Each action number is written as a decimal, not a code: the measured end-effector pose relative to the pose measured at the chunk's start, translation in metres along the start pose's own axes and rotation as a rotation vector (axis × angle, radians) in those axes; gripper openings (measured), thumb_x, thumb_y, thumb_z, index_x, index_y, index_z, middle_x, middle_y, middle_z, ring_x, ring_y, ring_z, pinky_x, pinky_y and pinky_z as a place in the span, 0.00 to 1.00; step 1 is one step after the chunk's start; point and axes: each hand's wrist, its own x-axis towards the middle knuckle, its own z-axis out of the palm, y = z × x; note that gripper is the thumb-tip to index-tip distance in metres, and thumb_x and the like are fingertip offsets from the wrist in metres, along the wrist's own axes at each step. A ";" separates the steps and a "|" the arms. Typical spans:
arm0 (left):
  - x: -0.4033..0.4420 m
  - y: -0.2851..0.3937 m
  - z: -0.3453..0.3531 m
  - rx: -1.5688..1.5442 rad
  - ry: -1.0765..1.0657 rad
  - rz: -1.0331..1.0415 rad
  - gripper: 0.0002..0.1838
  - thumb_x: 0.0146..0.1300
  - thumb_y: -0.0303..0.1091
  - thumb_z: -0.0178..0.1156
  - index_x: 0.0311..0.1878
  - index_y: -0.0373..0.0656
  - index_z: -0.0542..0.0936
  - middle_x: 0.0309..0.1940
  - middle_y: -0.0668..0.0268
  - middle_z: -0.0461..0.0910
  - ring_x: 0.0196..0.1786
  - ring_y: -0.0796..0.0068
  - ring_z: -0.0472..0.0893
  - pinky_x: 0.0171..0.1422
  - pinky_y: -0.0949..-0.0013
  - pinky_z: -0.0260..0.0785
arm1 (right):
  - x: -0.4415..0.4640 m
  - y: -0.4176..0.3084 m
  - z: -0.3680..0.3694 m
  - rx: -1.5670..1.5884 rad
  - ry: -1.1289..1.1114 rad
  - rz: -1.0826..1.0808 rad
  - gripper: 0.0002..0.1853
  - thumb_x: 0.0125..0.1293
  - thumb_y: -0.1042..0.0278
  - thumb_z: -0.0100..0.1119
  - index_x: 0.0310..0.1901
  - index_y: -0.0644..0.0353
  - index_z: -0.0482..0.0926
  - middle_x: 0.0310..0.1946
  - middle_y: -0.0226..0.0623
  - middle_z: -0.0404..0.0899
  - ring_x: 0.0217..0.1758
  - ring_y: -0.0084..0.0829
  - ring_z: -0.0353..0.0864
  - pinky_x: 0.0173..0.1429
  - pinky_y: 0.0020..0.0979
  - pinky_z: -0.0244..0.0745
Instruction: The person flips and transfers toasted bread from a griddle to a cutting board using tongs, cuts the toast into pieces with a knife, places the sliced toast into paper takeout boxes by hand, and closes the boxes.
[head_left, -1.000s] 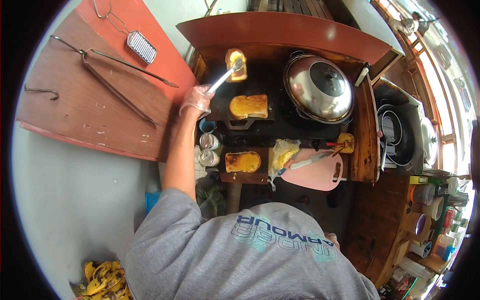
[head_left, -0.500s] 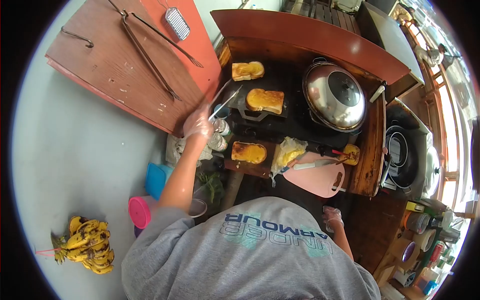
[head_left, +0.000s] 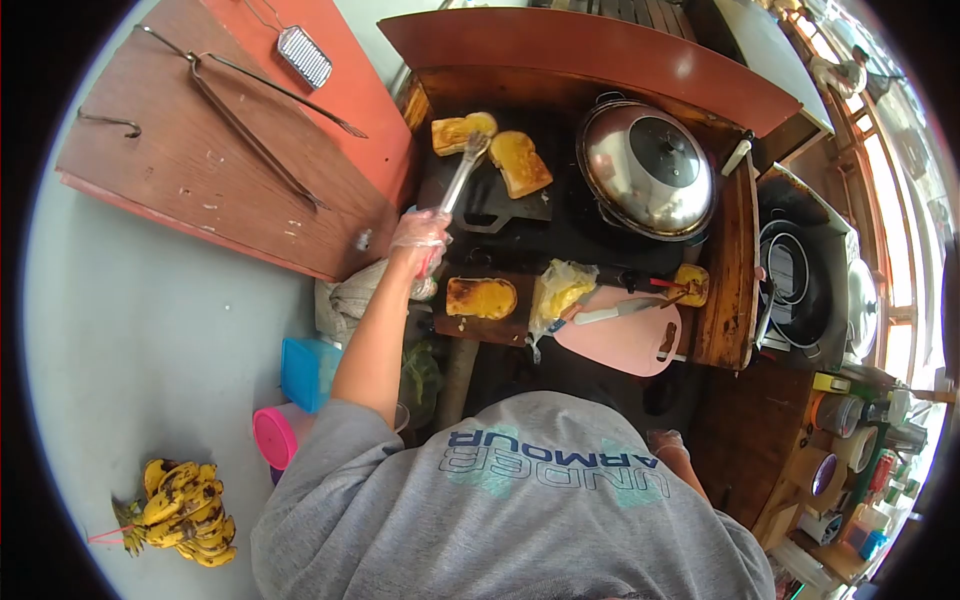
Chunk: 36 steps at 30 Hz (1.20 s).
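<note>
My left hand [head_left: 420, 240], in a clear plastic glove, is closed around metal tongs [head_left: 462, 185]. The tongs' tips meet the far-left toasted bread slice [head_left: 452, 136] on the black griddle [head_left: 560, 235]. Right beside it, a second golden slice [head_left: 522, 168] lies tilted and partly over a flat metal plate [head_left: 482, 218]. Nearer to me, a browned slice [head_left: 483, 298] rests on a wooden board [head_left: 462, 327]. Low by my side hangs my gloved right hand [head_left: 667, 440], mostly hidden by the grey shirt, its fingers unclear.
A lidded pan [head_left: 648, 170] stands on the right of the griddle. In front lie a plastic bag of yellow spread [head_left: 560, 292], a pink cutting board [head_left: 625, 340] and a knife [head_left: 600, 314]. Bananas [head_left: 188, 510] hang at lower left; a wooden panel [head_left: 200, 165] flanks the griddle.
The tongs have closed up and now reach the far-left slice. The middle slice has turned and shifted toward it. My right hand has slipped further behind the shirt.
</note>
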 end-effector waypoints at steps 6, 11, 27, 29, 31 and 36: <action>-0.052 -0.012 0.013 -0.095 -0.045 -0.199 0.12 0.70 0.41 0.67 0.35 0.44 0.81 0.23 0.68 0.79 0.19 0.79 0.75 0.20 0.71 0.65 | 0.000 0.001 0.010 0.750 0.167 0.230 0.17 0.73 0.55 0.58 0.57 0.51 0.84 0.43 0.35 0.88 0.40 0.30 0.87 0.42 0.38 0.81; 0.017 -0.021 0.039 -0.037 -0.171 0.052 0.13 0.72 0.39 0.65 0.32 0.43 0.81 0.22 0.70 0.77 0.19 0.82 0.72 0.23 0.72 0.62 | 0.021 -0.001 0.038 0.552 0.238 0.067 0.18 0.75 0.53 0.55 0.57 0.52 0.83 0.43 0.36 0.88 0.42 0.32 0.88 0.42 0.40 0.81; -0.153 -0.029 -0.062 0.189 -0.128 0.021 0.26 0.72 0.44 0.66 0.70 0.45 0.78 0.24 0.71 0.79 0.23 0.83 0.77 0.26 0.72 0.67 | 0.072 -0.034 -0.079 0.680 0.218 -0.056 0.14 0.67 0.62 0.60 0.52 0.51 0.86 0.51 0.41 0.87 0.53 0.48 0.86 0.54 0.48 0.82; -0.182 0.009 -0.061 0.758 -0.016 0.273 0.23 0.69 0.39 0.68 0.65 0.44 0.81 0.28 0.67 0.83 0.25 0.74 0.80 0.30 0.65 0.72 | 0.069 -0.048 -0.112 0.665 0.177 -0.091 0.14 0.66 0.61 0.61 0.52 0.51 0.86 0.49 0.39 0.88 0.51 0.46 0.87 0.52 0.46 0.82; -0.203 0.037 -0.077 1.177 0.134 0.684 0.26 0.65 0.38 0.69 0.66 0.45 0.80 0.35 0.59 0.87 0.32 0.60 0.85 0.38 0.55 0.77 | 0.083 -0.071 -0.156 0.014 0.551 -0.555 0.14 0.65 0.58 0.62 0.46 0.55 0.88 0.38 0.40 0.90 0.42 0.39 0.89 0.47 0.41 0.83; -0.257 0.190 -0.078 1.702 0.543 1.132 0.26 0.59 0.36 0.67 0.64 0.55 0.82 0.42 0.66 0.83 0.47 0.64 0.82 0.53 0.59 0.77 | 0.029 -0.175 -0.279 0.526 0.313 -0.374 0.19 0.64 0.53 0.57 0.39 0.62 0.89 0.40 0.51 0.89 0.46 0.48 0.89 0.55 0.45 0.80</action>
